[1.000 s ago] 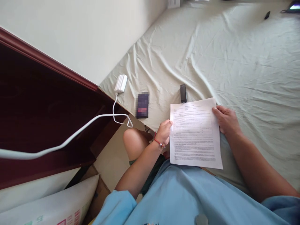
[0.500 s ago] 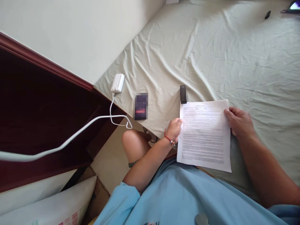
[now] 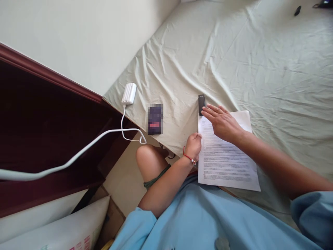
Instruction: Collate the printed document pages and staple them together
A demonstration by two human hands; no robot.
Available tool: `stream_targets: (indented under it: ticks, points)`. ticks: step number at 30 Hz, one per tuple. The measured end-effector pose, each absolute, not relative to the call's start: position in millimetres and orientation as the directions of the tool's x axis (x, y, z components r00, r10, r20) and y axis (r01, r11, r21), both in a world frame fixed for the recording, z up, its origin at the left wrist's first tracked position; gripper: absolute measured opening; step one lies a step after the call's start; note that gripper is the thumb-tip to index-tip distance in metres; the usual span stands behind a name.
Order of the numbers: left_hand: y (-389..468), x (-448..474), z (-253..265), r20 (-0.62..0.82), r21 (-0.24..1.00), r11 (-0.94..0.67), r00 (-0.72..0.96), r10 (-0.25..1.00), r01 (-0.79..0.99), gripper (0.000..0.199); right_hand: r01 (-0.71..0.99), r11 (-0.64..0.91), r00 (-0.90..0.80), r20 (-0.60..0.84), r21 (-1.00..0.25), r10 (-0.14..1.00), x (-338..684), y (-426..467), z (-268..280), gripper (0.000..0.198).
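Note:
A white sheet of printed paper [image 3: 229, 170], perhaps with more under it, lies along the near edge of the cloth-covered surface. My left hand [image 3: 194, 146], a red string bracelet on its wrist, pinches the paper's left edge between thumb and fingers. At the top left corner sits a small black stapler [image 3: 201, 104], its lower end right by the paper. My right hand [image 3: 222, 121] reaches across the upper part of the sheet with fingers stretched out, fingertips at the stapler's right side. Whether they press on it I cannot tell.
Left of the paper lies a phone with a blurred screen [image 3: 155, 119]. Beyond it a white power adapter [image 3: 129, 93] trails a white cable [image 3: 78, 158]. A small black object [image 3: 297, 10] rests far right. A printed white sack [image 3: 65, 225] stands low at left.
My right hand has let go of the paper's right edge and moved left across the sheet to the stapler. My left hand keeps its pinch on the left edge.

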State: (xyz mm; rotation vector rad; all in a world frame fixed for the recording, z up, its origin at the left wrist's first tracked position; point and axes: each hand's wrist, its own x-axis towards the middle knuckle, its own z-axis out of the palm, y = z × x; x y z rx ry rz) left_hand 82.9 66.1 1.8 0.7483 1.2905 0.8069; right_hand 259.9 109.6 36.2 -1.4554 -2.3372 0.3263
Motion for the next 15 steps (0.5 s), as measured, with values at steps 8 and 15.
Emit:
stream_targets:
  ticks: [8, 15]
  points:
    - [68, 86, 3, -0.532, 0.845, 0.534, 0.051, 0.845, -0.029, 0.026, 0.847, 0.413, -0.395, 0.122, -0.334, 0.91, 258, 113, 31, 0.067]
    - [59, 66, 18, -0.407, 0.861, 0.371, 0.031, 0.913, 0.348, 0.034, 0.679, 0.506, -0.295, 0.432, -0.532, 0.852, 253, 86, 85, 0.033]
